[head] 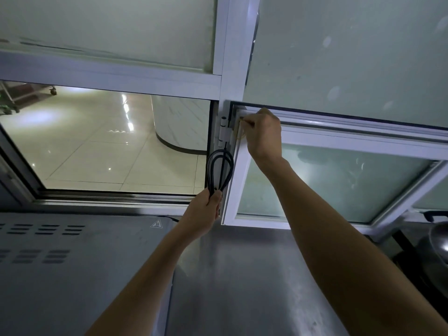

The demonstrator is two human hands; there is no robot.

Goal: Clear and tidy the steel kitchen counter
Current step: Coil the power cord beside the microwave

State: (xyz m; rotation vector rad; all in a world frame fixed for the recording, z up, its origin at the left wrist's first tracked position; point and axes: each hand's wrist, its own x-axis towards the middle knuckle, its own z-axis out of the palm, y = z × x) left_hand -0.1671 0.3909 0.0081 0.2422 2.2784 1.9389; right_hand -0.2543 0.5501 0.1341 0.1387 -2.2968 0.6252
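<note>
Steel counter (pixel 242 287): bare brushed surface filling the lower centre of the frame, both forearms stretched over it.
Steel appliance top (pixel 72 263): lower left, raised beside the counter, with rows of vent slots and a hot-surface warning triangle at its rear edge.
Dark pot (pixel 436 243): lower right edge, only partly in frame.
Left hand (pixel 206 209): centre, fingers closed around the gathered end of a black cable (pixel 220 170), its loops standing upward in front of the window post.
Right hand (pixel 264 134): centre right, higher up, fingertips pinched together on something small and thin at the upper corner of the hinged window frame (pixel 232 178); what it pinches cannot be told.
White hinge (pixel 223 132): on the post, just left of the right hand.
Frosted glass panes (pixel 339 57): upper half of frame.
Open hatch (pixel 109 141): left centre, showing a glossy tiled floor and a curved white wall beyond; a wheeled trolley at the far upper left.
</note>
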